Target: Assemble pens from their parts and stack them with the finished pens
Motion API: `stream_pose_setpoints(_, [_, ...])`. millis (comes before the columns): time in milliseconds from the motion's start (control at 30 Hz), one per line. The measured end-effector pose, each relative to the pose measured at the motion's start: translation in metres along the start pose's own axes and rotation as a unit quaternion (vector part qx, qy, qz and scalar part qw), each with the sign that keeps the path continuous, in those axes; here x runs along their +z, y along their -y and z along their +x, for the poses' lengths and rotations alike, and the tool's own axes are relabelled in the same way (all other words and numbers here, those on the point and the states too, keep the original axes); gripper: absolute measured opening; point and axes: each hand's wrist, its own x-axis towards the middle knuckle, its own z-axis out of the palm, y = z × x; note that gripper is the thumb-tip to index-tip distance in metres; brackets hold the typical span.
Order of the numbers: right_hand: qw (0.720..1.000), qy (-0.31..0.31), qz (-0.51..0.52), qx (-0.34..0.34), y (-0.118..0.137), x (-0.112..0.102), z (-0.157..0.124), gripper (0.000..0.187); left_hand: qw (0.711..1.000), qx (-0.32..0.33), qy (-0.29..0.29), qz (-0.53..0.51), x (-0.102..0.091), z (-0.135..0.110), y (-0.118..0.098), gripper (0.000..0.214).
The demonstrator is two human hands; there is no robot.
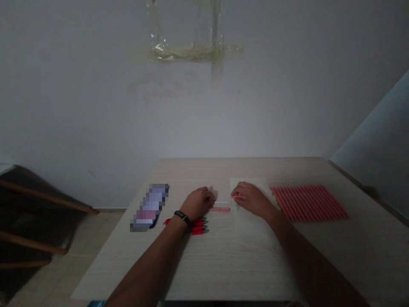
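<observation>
Pink rods [309,203] lay side by side on the right of the wood-grained table [217,268]. At centre, the left hand [197,204] pinched one end of a thin white rod [223,202]; the right hand [251,198], over a pale sheet [252,228], pinched a small pink piece [238,196]. Just nearer lay a pink tube [220,209]; red pens [198,229] lay beside the left forearm.

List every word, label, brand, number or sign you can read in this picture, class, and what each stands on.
No text can be read.
Phone: screen pixelated, unreadable.
Black wristband: pale mark, too small to read.
Red pen-like pieces, pink sticks: no lettering can be made out.
</observation>
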Motion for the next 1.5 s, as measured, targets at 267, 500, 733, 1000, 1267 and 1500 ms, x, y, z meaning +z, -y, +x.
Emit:
stream_pose_setpoints(267, [1.0, -0.003, 0.011, -0.01, 0.007, 0.001, 0.0, 0.014, 0.999, 0.004, -0.017, -0.027, -0.003, -0.001, -0.006, 0.014])
stream_pose_setpoints(500, [0.998, -0.019, 0.026, -0.052, 0.03, 0.009, 0.004, 0.013, 0.993, 0.028, -0.037, -0.107, -0.004, 0.001, -0.019, 0.017])
stream_pose_setpoints(733, [0.998, -0.028, 0.023, -0.054, 0.034, 0.015, 0.006, 0.007, 0.992, 0.03, -0.033, -0.119, 0.002, 0.002, -0.02, 0.015])
stream_pose_setpoints(1000, [0.998, -0.024, 0.006, -0.049, 0.032, 0.013, 0.006, 0.011, 0.992, 0.035, -0.04, -0.112, 0.002, 0.001, -0.017, 0.012])
stream_pose_setpoints(1267, [0.998, -0.055, 0.004, -0.025, 0.015, 0.004, 0.003, 0.013, 0.997, 0.001, -0.071, -0.021, 0.01, 0.005, -0.01, 0.013])
stream_pose_setpoints(1500, [0.999, -0.033, 0.0, -0.021, 0.018, 0.007, 0.005, 0.014, 0.998, -0.022, -0.058, 0.028, 0.013, 0.009, -0.01, 0.012])
